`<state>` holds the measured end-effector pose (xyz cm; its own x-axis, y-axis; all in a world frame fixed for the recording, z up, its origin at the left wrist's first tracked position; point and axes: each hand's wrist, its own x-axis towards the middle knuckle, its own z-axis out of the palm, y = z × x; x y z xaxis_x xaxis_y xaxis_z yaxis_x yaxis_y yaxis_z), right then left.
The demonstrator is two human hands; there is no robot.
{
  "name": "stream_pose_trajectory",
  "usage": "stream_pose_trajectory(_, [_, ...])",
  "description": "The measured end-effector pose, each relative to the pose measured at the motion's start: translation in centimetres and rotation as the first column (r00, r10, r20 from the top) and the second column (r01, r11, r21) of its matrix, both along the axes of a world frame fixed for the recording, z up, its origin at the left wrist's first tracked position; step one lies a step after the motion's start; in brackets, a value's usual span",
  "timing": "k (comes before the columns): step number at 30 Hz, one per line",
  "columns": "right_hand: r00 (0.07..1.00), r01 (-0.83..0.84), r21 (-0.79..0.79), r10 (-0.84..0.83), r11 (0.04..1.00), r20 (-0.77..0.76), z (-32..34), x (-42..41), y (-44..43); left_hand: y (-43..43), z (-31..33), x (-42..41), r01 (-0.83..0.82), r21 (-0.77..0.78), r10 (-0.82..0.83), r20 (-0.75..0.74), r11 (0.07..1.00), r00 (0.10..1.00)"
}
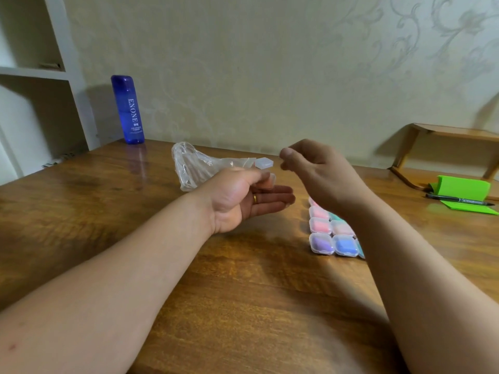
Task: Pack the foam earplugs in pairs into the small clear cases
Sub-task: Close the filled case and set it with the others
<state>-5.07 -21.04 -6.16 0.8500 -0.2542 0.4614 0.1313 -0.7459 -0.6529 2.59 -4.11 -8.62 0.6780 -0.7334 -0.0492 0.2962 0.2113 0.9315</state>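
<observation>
A white shelf unit (40,74) is cut off at the left edge, and a blue bottle (127,109) stands upright at the back of the wooden table (243,292). Right of it lies a crumpled clear plastic bag (189,166); its contents cannot be made out. The left hand (243,198) is palm up just in front of the bag, its thumb pinching a small clear case (272,180) against the fingers; the case is mostly hidden. A second clear case (264,163) lies on the table behind it. The right hand (316,168) hovers with curled fingers and thumb near forefinger; whether it holds anything cannot be told. Its forearm covers part of a block of filled cases (332,233), where foam earplugs (321,242) show as purple, blue and pink blurs. Far right lie green paper (464,188) and a pen (459,202).
</observation>
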Motion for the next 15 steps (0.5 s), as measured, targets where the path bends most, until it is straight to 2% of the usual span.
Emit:
stream_pose_trajectory(5, [0.990,-0.113,-0.123,0.101,0.986,-0.099,-0.1,0.1,0.5,-0.1,-0.3,0.1,-0.010,-0.013,0.010,0.029,1.000,1.000])
stream_pose_trajectory(8, [0.990,-0.122,-0.188,0.105,0.975,-0.100,-0.1,0.0,0.7,-0.2,-0.3,0.1,-0.036,-0.028,0.036,0.010,0.999,0.999])
stream_pose_trajectory(12, [0.988,-0.135,-0.162,0.119,0.978,-0.101,0.1,-0.1,0.2,-0.2,0.0,-0.4,-0.004,0.002,0.004,0.045,1.000,0.999])
stream_pose_trajectory(15, [0.992,-0.076,-0.172,0.057,0.982,-0.115,0.4,-0.4,-1.1,-0.3,0.2,-0.4,-0.052,-0.007,0.053,0.054,0.999,0.997])
